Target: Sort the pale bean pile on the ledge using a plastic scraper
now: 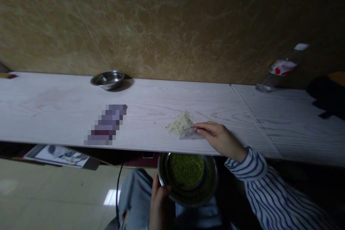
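Observation:
My left hand [161,201] grips the rim of a metal bowl [215,176] below the table's front edge, above my lap. Green beans [187,170], which look like mung beans, lie inside it. My right hand [217,136] pinches a thin clear plastic piece [188,133], its exact kind unclear, over the tabletop. Its edge touches a small heap of white grains [181,123], like rice, with a few darker specks among them. Part of the plastic is hidden behind my fingers.
An empty-looking metal bowl [107,80] stands against the wall at the left. A pixelated flat item [106,124] lies on the pale wooden table [145,115]. To the right are a plastic bottle [281,68] and a dark object [327,93]. A cable [118,194] hangs below.

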{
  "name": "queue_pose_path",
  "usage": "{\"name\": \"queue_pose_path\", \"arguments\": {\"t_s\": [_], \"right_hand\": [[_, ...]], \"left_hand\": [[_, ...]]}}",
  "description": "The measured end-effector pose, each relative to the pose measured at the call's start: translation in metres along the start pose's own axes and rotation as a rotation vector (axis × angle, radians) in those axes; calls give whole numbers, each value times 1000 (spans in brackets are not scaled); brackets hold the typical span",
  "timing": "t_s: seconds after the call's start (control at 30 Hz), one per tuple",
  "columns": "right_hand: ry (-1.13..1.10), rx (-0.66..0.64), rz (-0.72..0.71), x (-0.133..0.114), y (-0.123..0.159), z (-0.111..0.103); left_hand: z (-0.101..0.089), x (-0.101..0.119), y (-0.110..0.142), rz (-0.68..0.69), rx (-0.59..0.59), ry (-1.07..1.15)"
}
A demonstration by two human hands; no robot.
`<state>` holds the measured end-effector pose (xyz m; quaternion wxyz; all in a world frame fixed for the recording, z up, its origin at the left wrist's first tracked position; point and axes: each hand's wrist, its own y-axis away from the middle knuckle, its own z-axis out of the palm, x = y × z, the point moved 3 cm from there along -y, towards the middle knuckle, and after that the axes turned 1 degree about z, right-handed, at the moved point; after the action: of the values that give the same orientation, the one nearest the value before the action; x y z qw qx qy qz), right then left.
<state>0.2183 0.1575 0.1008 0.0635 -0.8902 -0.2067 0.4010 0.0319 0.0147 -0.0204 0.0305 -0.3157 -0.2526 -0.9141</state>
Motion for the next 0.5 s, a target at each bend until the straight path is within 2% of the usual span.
{"name": "queue_pose_path", "arguments": {"t_s": [0.3, 0.4, 0.5], "right_hand": [[-32, 53, -9, 6, -29, 2], [-103, 99, 34, 10, -28, -6], [-154, 198, 104, 21, -23, -19]], "left_hand": [[-3, -4, -8, 9, 8, 2], [0, -3, -8, -14, 18, 15], [2, -3, -6, -31, 26, 29]]}}
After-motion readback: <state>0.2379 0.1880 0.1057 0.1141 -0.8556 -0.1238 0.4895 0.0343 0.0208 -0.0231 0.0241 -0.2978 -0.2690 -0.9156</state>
